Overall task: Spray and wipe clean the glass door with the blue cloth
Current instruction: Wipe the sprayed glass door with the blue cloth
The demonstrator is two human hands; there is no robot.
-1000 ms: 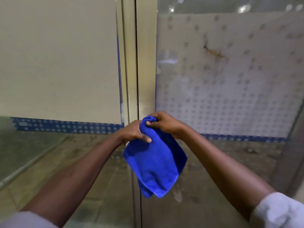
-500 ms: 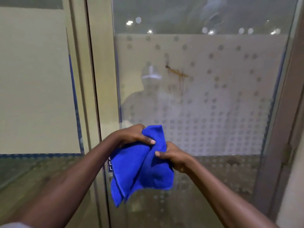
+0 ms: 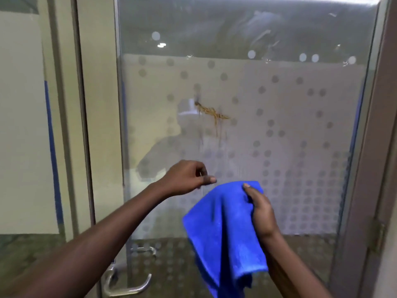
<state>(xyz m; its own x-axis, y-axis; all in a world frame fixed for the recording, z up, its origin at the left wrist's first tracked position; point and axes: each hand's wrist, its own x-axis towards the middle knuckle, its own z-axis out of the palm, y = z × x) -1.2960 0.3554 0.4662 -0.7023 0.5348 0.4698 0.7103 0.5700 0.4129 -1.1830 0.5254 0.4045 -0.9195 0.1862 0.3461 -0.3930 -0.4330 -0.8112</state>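
The right hand pinches the blue cloth by its top edge; the brown smear on the glass door lies up-left of those fingers (left hand nearer, loosely curled, apparently empty).

One blue cloth, two hands, one glass door, seemingly one handle.
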